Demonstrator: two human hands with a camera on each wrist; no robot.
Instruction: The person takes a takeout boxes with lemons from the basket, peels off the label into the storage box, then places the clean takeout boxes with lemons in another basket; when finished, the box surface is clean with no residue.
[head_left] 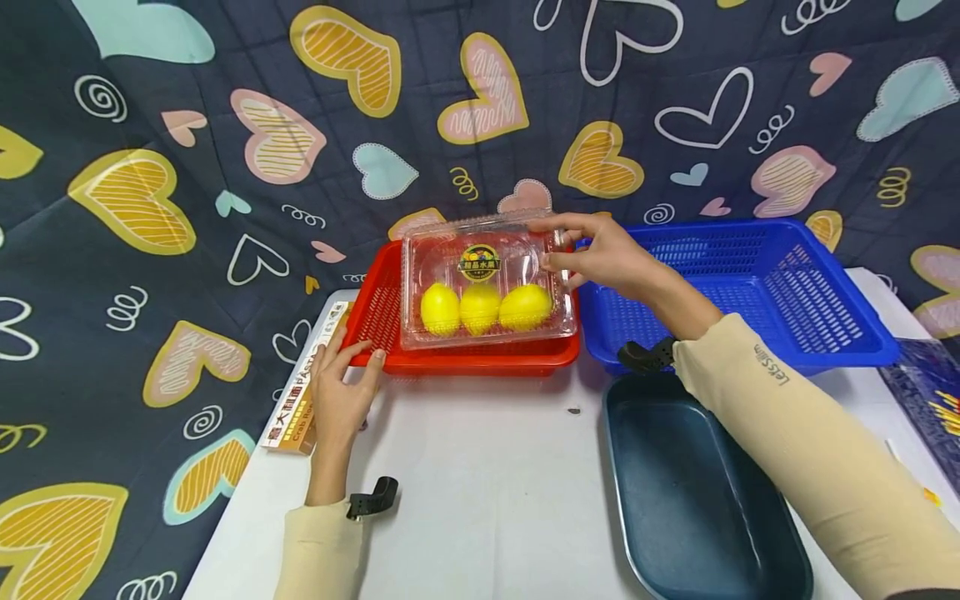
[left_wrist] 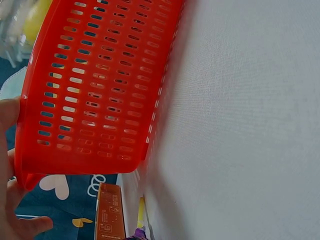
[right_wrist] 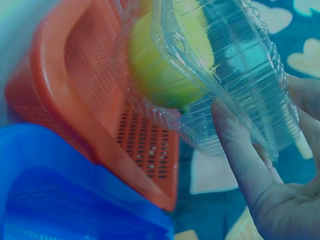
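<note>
My right hand grips the right end of a clear plastic fruit box, its thumb on one side and fingers at the far edge. Three lemons show through the box, lined up along its lower side, with a black and gold label above them. The box is tilted over the red basket and overlaps most of it in the head view. At the basket's front left corner, my left hand touches the rim with fingers spread and fairly straight.
A blue basket stands right of the red one. In front of it lies a dark teal tray, partly under my right forearm. A pasta box is beside my left hand. Heart-patterned cloth hangs behind the white table.
</note>
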